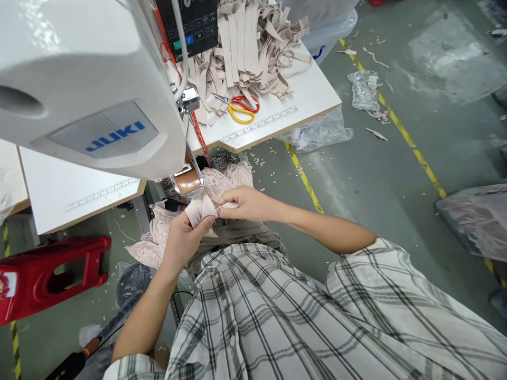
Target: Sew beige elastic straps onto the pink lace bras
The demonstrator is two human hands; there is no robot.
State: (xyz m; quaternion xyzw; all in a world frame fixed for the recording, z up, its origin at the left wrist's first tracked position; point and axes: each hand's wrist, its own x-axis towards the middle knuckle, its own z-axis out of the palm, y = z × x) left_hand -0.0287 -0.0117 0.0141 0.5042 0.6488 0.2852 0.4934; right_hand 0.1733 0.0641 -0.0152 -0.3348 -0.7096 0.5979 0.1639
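Note:
A pale pink fabric strap point(201, 209) is held in front of the sewing machine point(119, 89), just below its guarded needle area. My left hand point(184, 237) is closed on the strap, thumb pressing from above. My right hand point(241, 203) pinches the strap's other side close by, fingertips almost meeting the left thumb. Pink lace fabric point(152, 240) hangs to the left of my hands, and more lace point(233, 177) lies behind them under the machine head. The tips of several fingers are hidden by the cloth.
On the white table point(317, 100) lie a heap of beige fabric strips point(245, 47) and red-and-yellow scissors point(241, 108). A control panel point(194, 26) stands behind the machine. A red plastic stool point(79, 269) is at left. Plastic bags point(364, 89) and scraps litter the floor.

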